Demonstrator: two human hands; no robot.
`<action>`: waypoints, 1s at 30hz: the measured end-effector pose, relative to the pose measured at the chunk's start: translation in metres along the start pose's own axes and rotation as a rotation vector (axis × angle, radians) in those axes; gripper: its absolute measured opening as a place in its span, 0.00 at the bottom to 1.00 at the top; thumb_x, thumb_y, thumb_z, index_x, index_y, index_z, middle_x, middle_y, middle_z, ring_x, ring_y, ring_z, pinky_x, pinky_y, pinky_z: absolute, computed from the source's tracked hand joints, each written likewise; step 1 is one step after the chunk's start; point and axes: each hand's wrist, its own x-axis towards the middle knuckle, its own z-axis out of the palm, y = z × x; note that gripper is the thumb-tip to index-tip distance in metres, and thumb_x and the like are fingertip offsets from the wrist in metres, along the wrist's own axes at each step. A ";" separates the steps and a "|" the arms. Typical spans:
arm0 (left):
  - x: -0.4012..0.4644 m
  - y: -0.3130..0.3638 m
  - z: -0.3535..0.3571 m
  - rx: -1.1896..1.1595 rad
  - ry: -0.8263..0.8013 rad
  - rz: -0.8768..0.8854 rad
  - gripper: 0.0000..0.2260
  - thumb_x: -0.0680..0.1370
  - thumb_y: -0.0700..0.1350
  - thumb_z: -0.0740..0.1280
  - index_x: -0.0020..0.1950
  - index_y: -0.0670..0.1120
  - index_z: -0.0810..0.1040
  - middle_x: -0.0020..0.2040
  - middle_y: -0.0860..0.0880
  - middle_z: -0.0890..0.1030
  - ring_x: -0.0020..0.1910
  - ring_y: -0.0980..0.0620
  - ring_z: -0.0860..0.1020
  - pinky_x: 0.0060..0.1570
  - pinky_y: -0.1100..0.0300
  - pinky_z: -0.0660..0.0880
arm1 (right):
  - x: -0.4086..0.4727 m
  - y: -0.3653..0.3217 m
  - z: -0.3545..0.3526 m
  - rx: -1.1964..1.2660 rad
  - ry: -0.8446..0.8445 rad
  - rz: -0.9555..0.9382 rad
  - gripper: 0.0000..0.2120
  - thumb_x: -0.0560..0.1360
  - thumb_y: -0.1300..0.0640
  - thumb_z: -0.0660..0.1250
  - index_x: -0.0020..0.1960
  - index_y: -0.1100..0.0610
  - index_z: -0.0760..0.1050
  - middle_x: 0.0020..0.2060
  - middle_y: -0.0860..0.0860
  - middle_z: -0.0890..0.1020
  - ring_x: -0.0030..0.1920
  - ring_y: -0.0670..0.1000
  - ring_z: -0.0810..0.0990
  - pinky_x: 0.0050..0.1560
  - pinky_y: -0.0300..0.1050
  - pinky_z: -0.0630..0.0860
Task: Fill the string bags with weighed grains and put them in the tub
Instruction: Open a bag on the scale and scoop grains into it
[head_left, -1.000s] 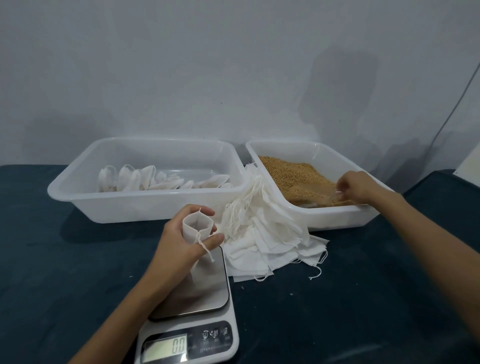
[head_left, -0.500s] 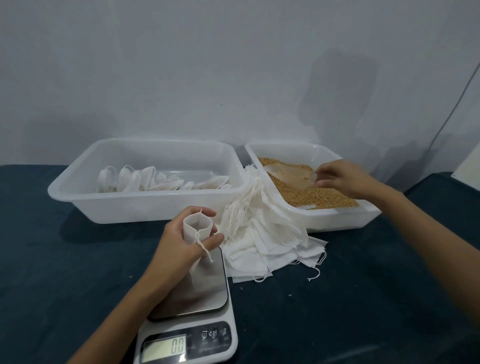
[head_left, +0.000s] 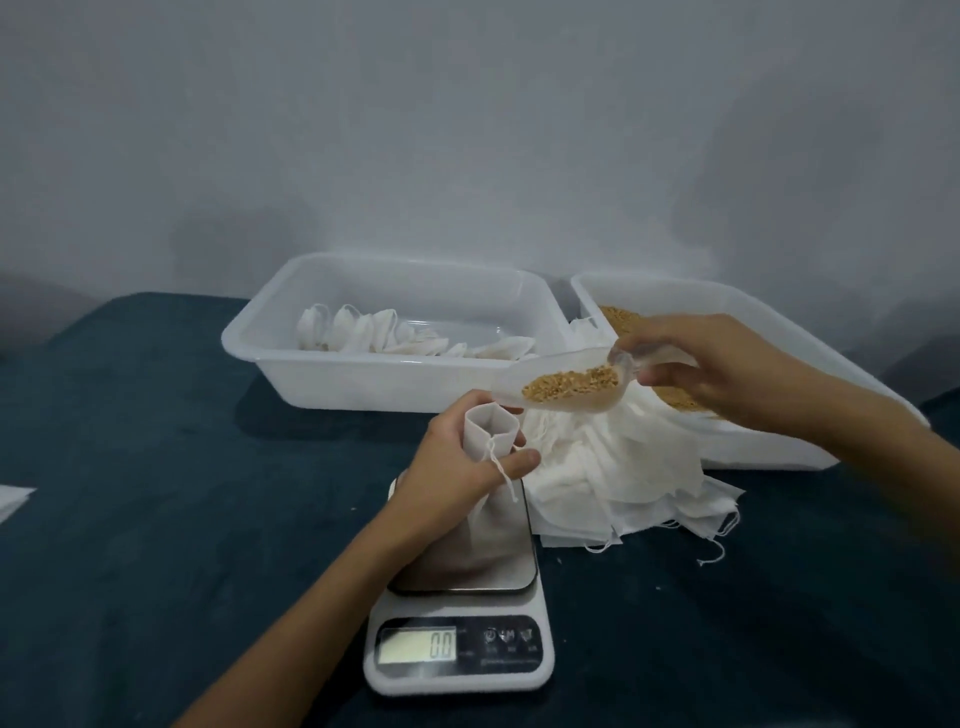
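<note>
Left hand (head_left: 457, 462) wrapped around small white cloth string bag (head_left: 488, 431), mouth held open above scale (head_left: 460, 613). Right hand (head_left: 727, 364) pinching clear plastic scoop (head_left: 561, 384) of golden grains (head_left: 571, 383), tilted bagward. Two white plastic tubs (head_left: 395, 374) on counter (head_left: 156, 493).

so the scale (head_left: 460, 642) sits at 6 o'clock, pile of bags (head_left: 623, 483) just off at 2, filled-bags tub (head_left: 322, 374) at 11, grain tub (head_left: 769, 447) at 1.
</note>
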 end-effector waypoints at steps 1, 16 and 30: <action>0.000 0.000 0.000 -0.004 -0.007 -0.001 0.10 0.75 0.37 0.77 0.51 0.42 0.78 0.47 0.44 0.84 0.46 0.49 0.83 0.47 0.60 0.79 | 0.001 -0.002 -0.001 -0.021 0.010 -0.027 0.12 0.77 0.65 0.71 0.59 0.54 0.82 0.54 0.46 0.84 0.54 0.44 0.79 0.55 0.27 0.68; 0.000 -0.005 0.000 0.005 0.018 -0.070 0.17 0.73 0.43 0.80 0.60 0.51 0.81 0.56 0.52 0.86 0.56 0.50 0.85 0.65 0.50 0.78 | 0.013 -0.015 -0.007 -0.356 0.025 -0.111 0.17 0.75 0.61 0.74 0.62 0.50 0.82 0.52 0.49 0.84 0.57 0.57 0.79 0.75 0.58 0.57; 0.002 -0.008 0.000 0.017 0.021 -0.083 0.24 0.70 0.49 0.79 0.64 0.50 0.79 0.59 0.48 0.85 0.59 0.48 0.83 0.68 0.43 0.76 | 0.019 -0.010 -0.001 -0.480 0.159 -0.253 0.18 0.71 0.62 0.78 0.58 0.51 0.83 0.48 0.51 0.84 0.51 0.60 0.81 0.70 0.64 0.64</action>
